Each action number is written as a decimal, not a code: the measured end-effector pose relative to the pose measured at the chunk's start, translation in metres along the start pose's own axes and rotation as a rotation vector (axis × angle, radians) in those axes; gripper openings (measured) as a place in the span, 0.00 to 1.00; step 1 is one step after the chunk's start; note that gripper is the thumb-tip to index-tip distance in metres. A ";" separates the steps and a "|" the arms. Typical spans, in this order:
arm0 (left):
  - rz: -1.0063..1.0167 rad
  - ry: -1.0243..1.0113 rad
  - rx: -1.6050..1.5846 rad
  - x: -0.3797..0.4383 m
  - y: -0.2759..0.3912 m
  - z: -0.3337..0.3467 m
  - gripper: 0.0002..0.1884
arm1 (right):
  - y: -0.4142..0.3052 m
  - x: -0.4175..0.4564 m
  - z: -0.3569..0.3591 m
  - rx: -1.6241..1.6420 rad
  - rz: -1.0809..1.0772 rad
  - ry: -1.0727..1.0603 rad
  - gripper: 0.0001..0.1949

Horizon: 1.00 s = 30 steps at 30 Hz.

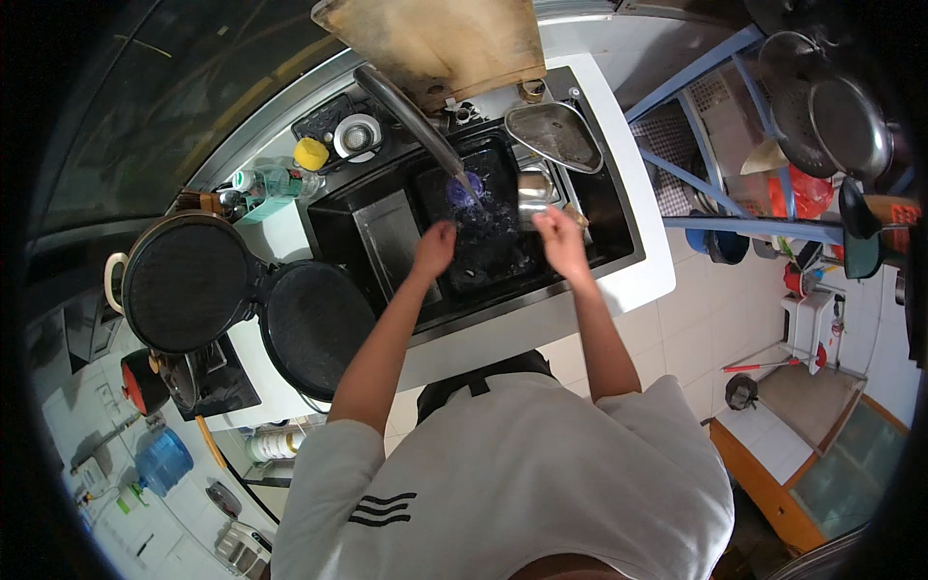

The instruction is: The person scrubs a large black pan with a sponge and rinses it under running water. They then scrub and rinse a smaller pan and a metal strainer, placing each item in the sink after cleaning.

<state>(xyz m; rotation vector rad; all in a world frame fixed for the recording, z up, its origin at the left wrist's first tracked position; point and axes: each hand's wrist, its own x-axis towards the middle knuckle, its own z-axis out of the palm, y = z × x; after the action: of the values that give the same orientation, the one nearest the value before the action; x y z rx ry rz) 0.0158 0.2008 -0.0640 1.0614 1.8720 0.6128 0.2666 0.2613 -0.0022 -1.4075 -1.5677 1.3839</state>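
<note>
Water runs from the metal faucet [417,119] into a black rectangular tray [493,261] in the dark sink [391,239]. Under the stream lies a purple object [465,190], its kind unclear. My left hand [436,249] is over the tray's left side, fingers curled, and whether it holds anything cannot be told. My right hand [560,235] is at the tray's right side, just below a shiny metal cup or pot [535,190]; its fingers are bent and I cannot tell whether they grip anything. A metal strainer basket [557,136] sits at the sink's upper right corner.
An opened black electric griddle [187,283] occupies the counter at left. A yellow sponge [311,154], a sink strainer [357,138] and a plastic bottle [275,181] stand behind the sink. A wooden cutting board [442,43] leans beyond the faucet. A blue-framed rack [754,226] is at right.
</note>
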 end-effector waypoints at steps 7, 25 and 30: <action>0.289 -0.367 0.853 -0.081 -0.019 0.005 0.10 | 0.095 0.034 -0.050 -0.795 0.080 -0.135 0.10; 0.299 -0.189 0.496 -0.113 -0.032 -0.004 0.10 | 0.103 0.000 0.167 -0.959 -0.214 -0.596 0.09; 0.285 -0.140 0.448 -0.124 -0.036 -0.009 0.10 | 0.115 -0.008 0.177 -0.999 -0.193 -0.623 0.06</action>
<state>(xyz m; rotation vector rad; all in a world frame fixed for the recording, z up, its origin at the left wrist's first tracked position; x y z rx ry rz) 0.0240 0.0759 -0.0312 1.6375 1.7893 0.2671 0.1417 0.1887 -0.1560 -1.2861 -2.9839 0.9635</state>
